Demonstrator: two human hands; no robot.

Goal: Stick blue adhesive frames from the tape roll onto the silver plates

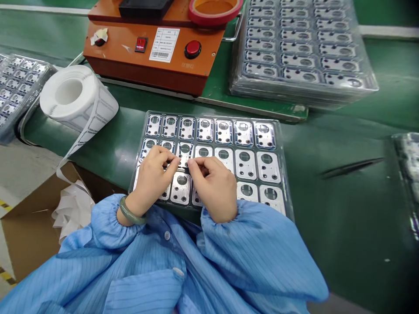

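A clear plastic tray (288, 174) lies in front of me, with rows of small silver metal plates in its pockets. Plates in the far row, such as one at the right end (265, 135), show dark blue edging; several nearer ones, such as a plate in the near row (181, 188), look plain silver. My left hand (156, 172) and my right hand (214, 183) meet over a blue-edged plate (185, 151) in the middle row. Thumb and forefinger of each hand are pinched together at its lower corners. Whatever thin thing they grip is too small to make out.
A roll of white-backed labels (70, 93) stands at left, its strip trailing into a cardboard box (32, 226). Behind the tray is an orange machine (150, 65) with red tape (214, 19) on top. Stacked trays (301, 89) sit back right; black tweezers (352, 168) lie at right.
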